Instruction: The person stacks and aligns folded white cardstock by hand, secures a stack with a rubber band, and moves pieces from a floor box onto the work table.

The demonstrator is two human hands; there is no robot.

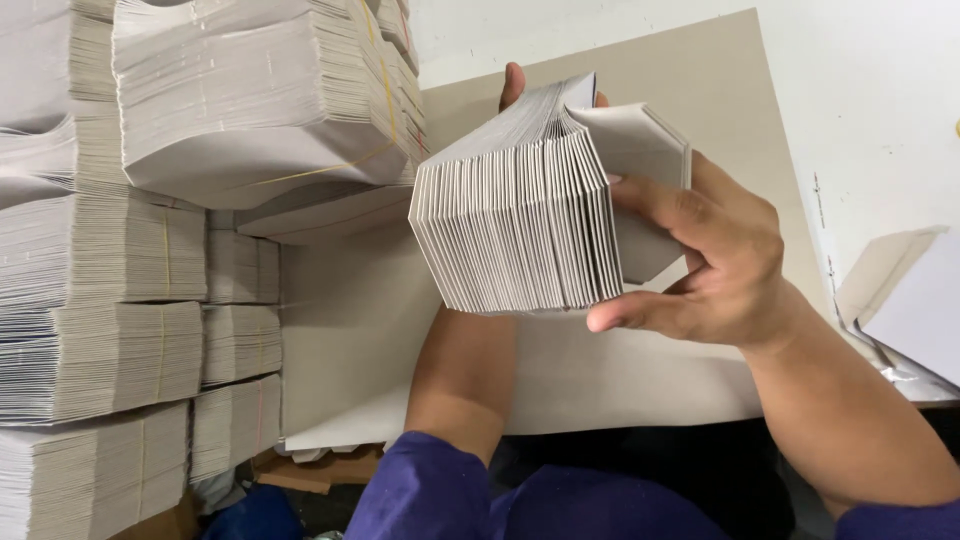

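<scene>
1. Filling the space to the left of both hands, bundled stacks of flat grey card blanks (pixel 150 260) rise in rows, several tied with thin yellow bands.
2. Under the hands lies a large grey board sheet (pixel 350 330).
3. Between the hands sits a thick stack of folded cards (pixel 520 220), edges fanned toward the camera.
4. The right hand (pixel 720 265) is clamped on the stack's right side, thumb below, fingers above.
5. The left hand (pixel 513 85) is mostly hidden behind the stack; only fingertips show over its top, so its grip cannot be told.
</scene>
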